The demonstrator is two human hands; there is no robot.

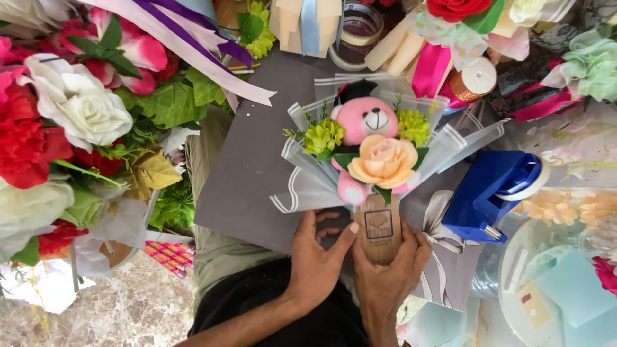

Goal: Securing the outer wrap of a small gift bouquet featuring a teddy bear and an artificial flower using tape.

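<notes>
holding one bouquet (369, 151) by its tan handle (379, 228), both hands, left hand (318, 260) and right hand (392, 270), keep a close grip; inside sit one pink bear (366, 119), one peach rose (384, 160), two green blooms (324, 136).

The bouquet (373, 154) lies on the board (250, 173) — tape dispenser (491, 193) to its right, artificial flowers (71, 122) to its left, ribbon spools (472, 80) behind it.

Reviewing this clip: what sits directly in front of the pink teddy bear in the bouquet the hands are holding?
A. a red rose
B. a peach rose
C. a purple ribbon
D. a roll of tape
B: a peach rose lies against the pink teddy bear, just above the handle gripped by the left hand and right hand.
</notes>
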